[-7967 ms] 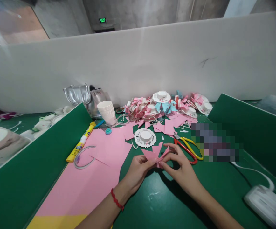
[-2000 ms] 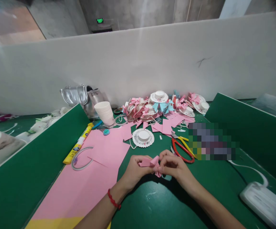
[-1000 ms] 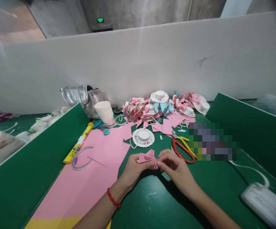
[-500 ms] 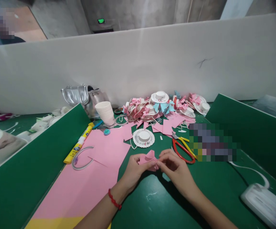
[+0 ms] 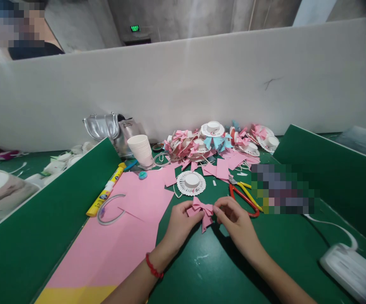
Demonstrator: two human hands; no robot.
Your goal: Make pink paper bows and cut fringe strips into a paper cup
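As the person's left hand (image 5: 180,221) grips one side of a pink paper bow (image 5: 205,207) and the right hand (image 5: 233,217) pinches the other, its folded loops spread between them, tails below; a white paper hat (image 5: 191,181) lies just beyond.

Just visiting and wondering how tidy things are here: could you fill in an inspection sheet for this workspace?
Surface: green tabletop, with a pink sheet on its left part.
Work in hand: pink paper bow; white paper hat just beyond.
Clutter: heap of bow-trimmed hats, loose pink pieces, stacked paper cups, yellow tube, red and yellow tool handles.
Hands: left hand and right hand both pinch the bow.
Cables: white cord at right, leading toward a blurred white block.
Surroundings: green dividers both sides, pale partition behind, person beyond it, upper left.
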